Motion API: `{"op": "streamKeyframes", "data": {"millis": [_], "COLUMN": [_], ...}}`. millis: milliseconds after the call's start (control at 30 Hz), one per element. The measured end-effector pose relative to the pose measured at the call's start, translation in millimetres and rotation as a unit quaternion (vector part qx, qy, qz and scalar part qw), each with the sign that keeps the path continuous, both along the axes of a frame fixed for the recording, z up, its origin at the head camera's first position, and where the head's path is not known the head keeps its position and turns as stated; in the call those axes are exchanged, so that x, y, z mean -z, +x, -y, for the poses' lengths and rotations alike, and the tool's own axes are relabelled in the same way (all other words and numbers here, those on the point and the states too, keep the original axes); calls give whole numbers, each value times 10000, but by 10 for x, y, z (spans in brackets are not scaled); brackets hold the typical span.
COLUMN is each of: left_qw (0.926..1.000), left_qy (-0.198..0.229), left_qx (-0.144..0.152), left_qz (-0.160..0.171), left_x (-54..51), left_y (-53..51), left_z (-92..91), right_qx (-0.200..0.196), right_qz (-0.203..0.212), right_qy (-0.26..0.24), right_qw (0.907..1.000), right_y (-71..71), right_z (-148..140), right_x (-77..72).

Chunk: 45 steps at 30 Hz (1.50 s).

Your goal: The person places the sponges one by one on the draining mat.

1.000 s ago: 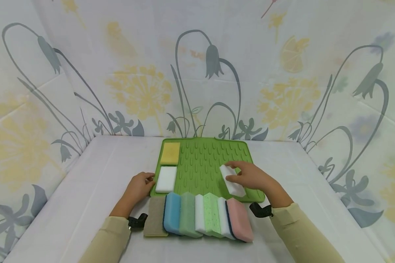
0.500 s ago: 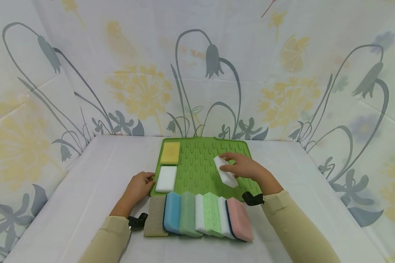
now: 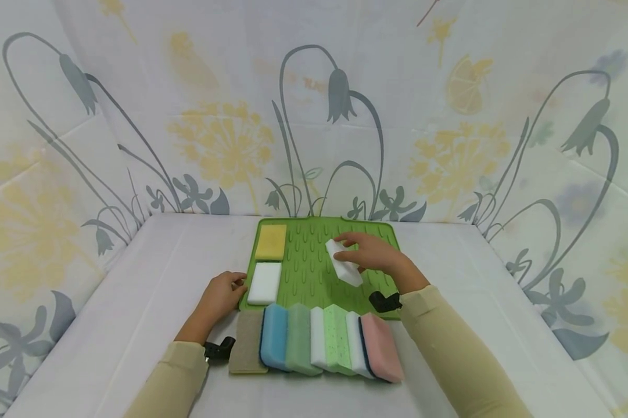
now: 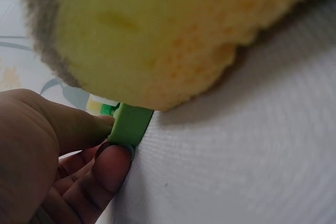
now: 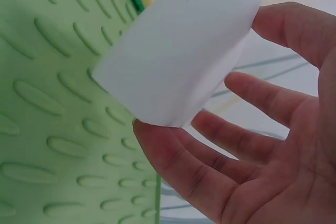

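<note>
Left hand (image 3: pixel 221 295) pinches the green mat (image 3: pixel 305 270) at its eight o'clock; right hand (image 3: pixel 373 253) grips the raised white block (image 3: pixel 348 273) by its edges (lightly is best, lest it dent).

- Head view: from above and behind both grips, facing forward and down; widest and farthest, with left hand (image 3: pixel 222 297), right hand (image 3: pixel 374 253), green mat (image 3: pixel 311 267) and patterned backdrop (image 3: pixel 314 139).
- Left wrist view: close behind the left grip, facing along the fingers to the mat's edge; grey-and-yellow sponge (image 4: pixel 152 30) very near, above the grip.
- Right wrist view: close on the right grip, facing the white block (image 5: pixel 181 56); mat sideways beyond.
- Shared, head and left wrist: left grip, mat edge, sponge.
- Shared, head and right wrist: right grip, block, mat.
</note>
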<state>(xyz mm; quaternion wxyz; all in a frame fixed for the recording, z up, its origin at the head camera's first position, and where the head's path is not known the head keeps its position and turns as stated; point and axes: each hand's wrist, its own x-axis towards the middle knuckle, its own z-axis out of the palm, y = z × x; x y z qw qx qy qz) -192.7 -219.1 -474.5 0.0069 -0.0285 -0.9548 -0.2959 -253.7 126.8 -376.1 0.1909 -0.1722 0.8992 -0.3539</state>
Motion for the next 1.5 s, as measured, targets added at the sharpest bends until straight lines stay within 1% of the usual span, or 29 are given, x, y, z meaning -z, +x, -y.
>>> {"op": "streamKeyframes", "data": {"millis": [167,333,567,700,833,1000,1200,1500], "left_qw": [10000,10000,10000,10000,10000,10000,10000,10000], "left_qy": [-2,-9,18,9,42,41,-9,-12], "left_qx": [-42,-44,-63,-36,-10,-27,-31,-51], "left_qz": [84,55,69,19,-22,-32,4,78], "left_x": [-5,-1,3,4,-9,-27,-20,-26], "left_y": [-12,-13,-7,2,14,23,14,13], "left_z": [0,5,-3,-14,-19,-19,-9,-10], "right_qx": [59,112,193,238,291,296,356,366], "right_qz": [91,123,131,107,49,-86,-192,-396], "right_qy": [14,-119,-20,-45,-42,-24,59,220], "right_qw": [9999,9998,9997,9996,9996,9995,9992,9983], "right_y": [-69,-156,-268,-326,-382,-415,-458,-561], "right_z": [69,134,232,291,345,415,505,640], "right_x": [14,28,52,64,74,89,128,204]}}
